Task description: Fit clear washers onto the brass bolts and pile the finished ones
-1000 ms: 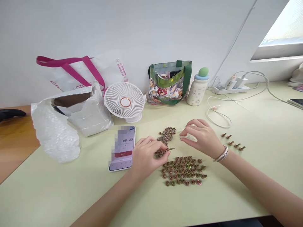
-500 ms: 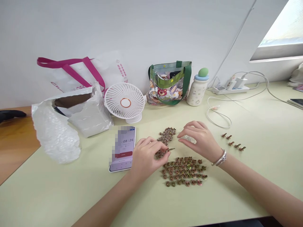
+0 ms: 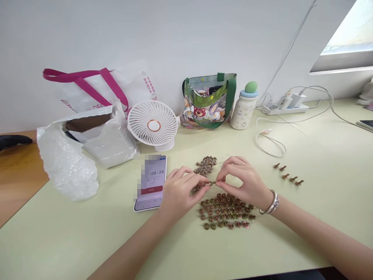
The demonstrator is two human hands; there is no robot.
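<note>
Left hand (image 3: 179,190), right hand (image 3: 243,182) pinch 1 small bolt (image 3: 213,183) above bolt rows (image 3: 225,212).

Indoor desk workspace, office-like: pale green desk (image 3: 58,237), white wall (image 3: 175,39), fan (image 3: 154,125), power strip (image 3: 284,110), phone (image 3: 150,182), tote bag (image 3: 208,102).

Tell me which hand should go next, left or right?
Probably the right hand: it pinches the bolt with the left hand, but it sits just above the bolt rows, while the left is beside the loose pile.
</note>
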